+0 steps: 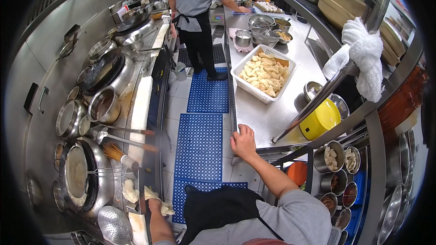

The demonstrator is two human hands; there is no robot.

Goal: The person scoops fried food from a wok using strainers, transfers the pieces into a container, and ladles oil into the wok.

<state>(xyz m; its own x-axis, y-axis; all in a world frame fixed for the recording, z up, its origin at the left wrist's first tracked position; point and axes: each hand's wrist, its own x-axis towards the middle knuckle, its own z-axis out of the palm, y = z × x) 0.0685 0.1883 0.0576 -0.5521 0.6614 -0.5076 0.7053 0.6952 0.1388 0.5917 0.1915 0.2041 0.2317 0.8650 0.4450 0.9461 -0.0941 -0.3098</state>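
My left hand [155,205] is low at the edge of the stove counter, its fingers closed around a pale yellowish cloth [167,208] that sticks out on both sides. A second crumpled cloth [130,191] lies just left of it, near a perforated skimmer [115,224]. My right hand [244,141] rests on the near corner of the steel table [254,120], holding nothing, with its fingers loosely bent and apart. Beyond it on that table stands a white plastic basket [240,81] filled with pale yellow pieces of food.
Woks [86,172], pots [104,104] and a bamboo brush [116,153] line the stove. A co-worker [197,13] stands ahead on the blue mats [198,147]. A yellow scale [320,118], metal bowls [265,37] and an egg tray [268,7] occupy the table. Shelving with ingredient pots [329,156] flanks my right.
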